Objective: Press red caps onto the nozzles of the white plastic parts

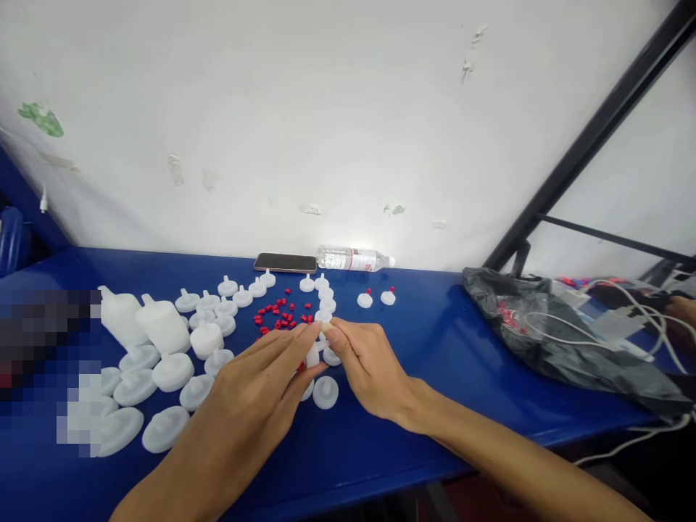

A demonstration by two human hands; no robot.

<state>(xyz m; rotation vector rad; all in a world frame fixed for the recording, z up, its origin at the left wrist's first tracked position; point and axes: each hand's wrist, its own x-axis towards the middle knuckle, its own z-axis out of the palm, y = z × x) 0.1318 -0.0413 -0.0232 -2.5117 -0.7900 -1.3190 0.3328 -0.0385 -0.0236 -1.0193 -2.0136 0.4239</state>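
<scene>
My left hand point(255, 388) and my right hand point(375, 366) meet fingertip to fingertip over the middle of the blue table. Between the left fingers and thumb shows part of a white spouted cap point(312, 356), mostly covered. A speck of red is visible by the left palm. My right thumb and forefinger are pinched together right beside it; what they grip is hidden. Just below the hands, a white spouted cap point(325, 392) lies on the table. Behind the fingers are a row of white caps point(326, 293) and scattered small red caps point(286, 317).
Left are several larger white spouted caps point(166, 429) and white spouted containers point(163, 324). Two white caps with red tips point(365, 299) stand right of centre. A phone point(286, 262) and clear bottle point(351, 259) lie by the wall. A black plastic bag point(489, 290) and cables are right.
</scene>
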